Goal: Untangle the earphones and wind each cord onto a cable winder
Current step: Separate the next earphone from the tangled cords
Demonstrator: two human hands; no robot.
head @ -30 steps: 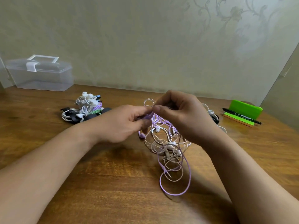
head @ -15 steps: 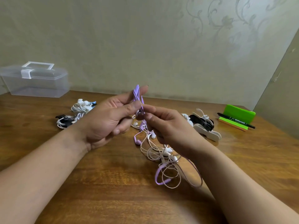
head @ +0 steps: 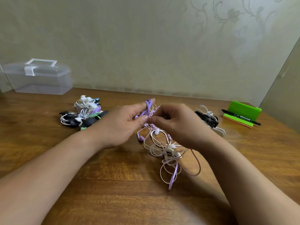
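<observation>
A: Wall?
B: A pale olive wallpapered wall (head: pixel 146 46), well beyond the fingers (head: pixel 138 108). A faint scrolling vine pattern (head: pixel 227 17) up and right of them.
A: Furniture?
B: A glossy brown wooden table (head: pixel 113 184) beneath the fingers, grain running crosswise. A plain beige panel (head: pixel 285 88) far right of them. Light soft, even.

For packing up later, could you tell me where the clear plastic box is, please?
In the head view, the clear plastic box sits far left at the back of the table, behind and left of the pile of wound earphones.
</observation>
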